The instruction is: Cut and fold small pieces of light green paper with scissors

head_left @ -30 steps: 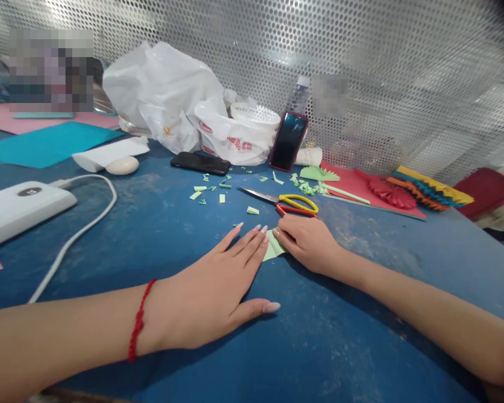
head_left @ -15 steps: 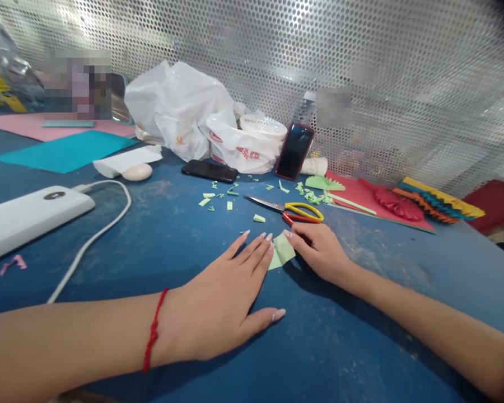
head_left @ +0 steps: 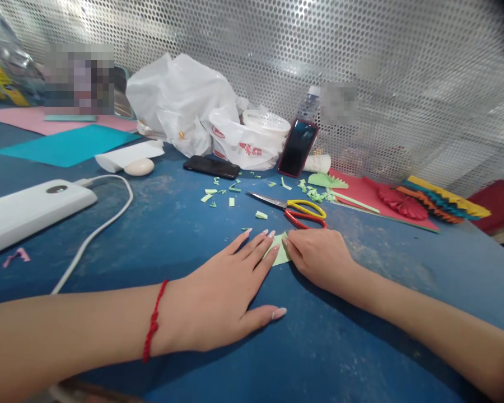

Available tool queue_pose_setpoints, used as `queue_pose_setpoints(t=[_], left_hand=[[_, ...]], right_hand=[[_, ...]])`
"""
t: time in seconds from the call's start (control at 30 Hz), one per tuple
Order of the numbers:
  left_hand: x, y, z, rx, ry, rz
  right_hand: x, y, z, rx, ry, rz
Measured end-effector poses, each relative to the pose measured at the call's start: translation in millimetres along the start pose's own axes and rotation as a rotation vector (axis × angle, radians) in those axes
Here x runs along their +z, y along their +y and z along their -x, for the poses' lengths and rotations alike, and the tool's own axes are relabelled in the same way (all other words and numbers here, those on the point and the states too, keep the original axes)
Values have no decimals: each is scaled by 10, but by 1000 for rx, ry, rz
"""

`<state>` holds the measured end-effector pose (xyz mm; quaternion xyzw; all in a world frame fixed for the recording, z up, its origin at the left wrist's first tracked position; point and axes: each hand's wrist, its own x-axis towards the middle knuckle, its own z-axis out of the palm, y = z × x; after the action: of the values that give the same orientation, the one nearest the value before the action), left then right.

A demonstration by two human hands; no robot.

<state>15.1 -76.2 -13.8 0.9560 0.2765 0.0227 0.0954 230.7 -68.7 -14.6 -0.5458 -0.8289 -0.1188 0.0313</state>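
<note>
A small piece of light green paper [head_left: 281, 254] lies on the blue table between my two hands. My left hand [head_left: 218, 296] rests flat with its fingers spread, the fingertips over the paper's left part and the thumb apart on the table. Curled at the paper's right edge, my right hand [head_left: 319, 254] has thumb and fingers closed on it; its fingertips are partly hidden. Just beyond the paper lie scissors [head_left: 304, 212] with one yellow and one red handle, blades pointing left. Several green paper scraps [head_left: 261, 215] are scattered around them.
A white power bank [head_left: 33, 210] with a cable sits at left. Further back are a black phone [head_left: 211, 167], white plastic bags [head_left: 185, 106], and a phone [head_left: 298, 148] leaning upright. Red paper [head_left: 361, 193] and folded paper fans [head_left: 445, 201] lie at right, before a perforated metal wall [head_left: 403, 73].
The green paper's raised right part now lies lower, and my right hand has turned more knuckles-up over its edge. My left hand has stayed in place. The view has shifted slightly.
</note>
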Motion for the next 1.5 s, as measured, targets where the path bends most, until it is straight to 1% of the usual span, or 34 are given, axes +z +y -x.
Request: queue_pose_setpoints(t=[0.17,0.27,0.47,0.6,0.7,0.83,0.93,1.0,1.1,1.17,1.2,1.27,1.37,1.5], left_hand=[[19,-16,-10,18,38,-13],[17,-9,-16,15,31,-22],[8,3,-8,14,28,-26],[-1,-4,-11,5,3,-24],[-3,-11,-16,3,-5,-21],[18,-19,-12,13,35,-24],[24,-43,-20,25,58,-33],[7,-77,-45,22,71,-40],[-45,-163,-118,-10,137,-20],[-80,-237,-184,-38,218,55],[-94,-275,-218,-58,258,115],[-109,-342,-278,-147,312,210],[-118,-384,-328,-210,320,254],[-147,-337,-319,-215,246,340]], right_hand=[[-54,-19,-14,-31,-77,72],[-63,-12,-12,-28,-95,89],[-18,31,-11,3,-77,84],[22,62,-27,72,-25,18],[30,68,-37,107,-6,13],[18,52,-32,146,-2,28],[28,53,-28,133,4,-58],[45,68,-29,116,41,-121],[66,106,-40,83,196,-146],[73,134,-54,49,290,-158],[75,145,-62,36,315,-176],[80,162,-77,30,331,-229],[86,165,-89,23,337,-290],[90,155,-91,-22,356,-319]])
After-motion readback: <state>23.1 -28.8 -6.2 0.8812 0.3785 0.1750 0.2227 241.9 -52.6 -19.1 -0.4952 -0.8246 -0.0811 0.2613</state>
